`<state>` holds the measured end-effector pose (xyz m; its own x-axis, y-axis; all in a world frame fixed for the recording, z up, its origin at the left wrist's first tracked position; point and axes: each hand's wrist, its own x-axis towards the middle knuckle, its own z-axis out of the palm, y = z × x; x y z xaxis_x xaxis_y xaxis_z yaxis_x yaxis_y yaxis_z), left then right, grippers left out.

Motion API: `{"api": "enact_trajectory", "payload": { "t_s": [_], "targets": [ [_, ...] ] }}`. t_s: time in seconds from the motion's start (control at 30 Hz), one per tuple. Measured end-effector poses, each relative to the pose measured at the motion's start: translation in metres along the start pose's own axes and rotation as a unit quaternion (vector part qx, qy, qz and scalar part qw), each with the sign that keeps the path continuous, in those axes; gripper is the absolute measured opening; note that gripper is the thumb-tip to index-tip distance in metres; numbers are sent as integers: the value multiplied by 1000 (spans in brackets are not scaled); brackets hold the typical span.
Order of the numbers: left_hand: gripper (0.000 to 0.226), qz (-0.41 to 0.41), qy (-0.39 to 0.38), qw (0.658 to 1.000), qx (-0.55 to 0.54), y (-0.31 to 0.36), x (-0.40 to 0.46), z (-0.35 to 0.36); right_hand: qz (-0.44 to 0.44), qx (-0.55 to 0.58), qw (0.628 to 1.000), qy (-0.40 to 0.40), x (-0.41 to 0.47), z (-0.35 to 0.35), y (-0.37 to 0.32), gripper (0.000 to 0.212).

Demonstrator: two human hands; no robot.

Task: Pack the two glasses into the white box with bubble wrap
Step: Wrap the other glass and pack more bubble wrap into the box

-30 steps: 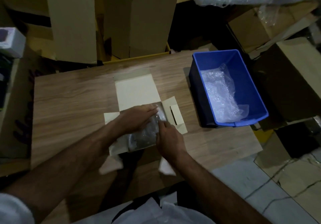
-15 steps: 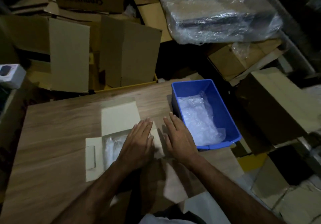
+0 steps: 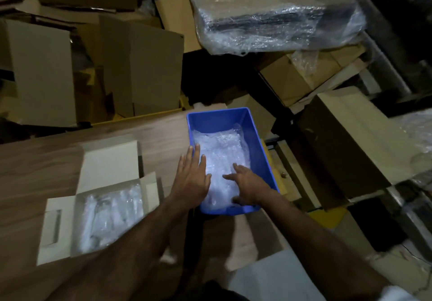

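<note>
The white box (image 3: pixel 109 160) lies open on the wooden table, lid flap up and side flaps out. Inside it rests a glass wrapped in bubble wrap (image 3: pixel 109 214). To its right stands a blue bin (image 3: pixel 219 117) holding loose bubble wrap (image 3: pixel 222 151). My left hand (image 3: pixel 191 179) hovers flat over the bin's left rim, fingers apart and holding nothing. My right hand (image 3: pixel 247 186) is inside the bin, fingers spread on the bubble wrap, not closed on it. A second glass cannot be made out.
The wooden table (image 3: pixel 37 160) ends just right of the bin. Cardboard boxes (image 3: pixel 140 67) are stacked behind the table. A plastic-wrapped bundle (image 3: pixel 275 13) lies at the back right, with more cartons (image 3: pixel 350 137) on the floor to the right.
Both hands left the white box and moved right to the blue bin. The wrapped glass stays in the box. My view shifted right and up.
</note>
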<state>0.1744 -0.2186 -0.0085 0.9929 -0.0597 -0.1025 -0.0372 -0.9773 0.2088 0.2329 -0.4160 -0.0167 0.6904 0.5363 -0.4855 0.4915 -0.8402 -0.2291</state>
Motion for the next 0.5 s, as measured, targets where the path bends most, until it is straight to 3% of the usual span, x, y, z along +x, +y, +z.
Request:
{"api": "enact_trajectory", "payload": {
  "t_s": [0.1, 0.2, 0.37, 0.5],
  "targets": [
    [67, -25, -13, 1000, 1, 3, 1, 7, -38, -45, 998, 6, 20, 10, 3, 60],
    [65, -34, -1, 999, -14, 5, 1, 4, -52, 1, 995, 88, 21, 10, 7, 35],
    [69, -5, 11, 998, -68, 3, -7, -3, -53, 129, 963, 229, 7, 0, 19, 36],
    [101, -1, -18, 992, -125, -4, -14, -4, -70, 159, 940, 294, -7, -25, 20, 36]
  ]
}}
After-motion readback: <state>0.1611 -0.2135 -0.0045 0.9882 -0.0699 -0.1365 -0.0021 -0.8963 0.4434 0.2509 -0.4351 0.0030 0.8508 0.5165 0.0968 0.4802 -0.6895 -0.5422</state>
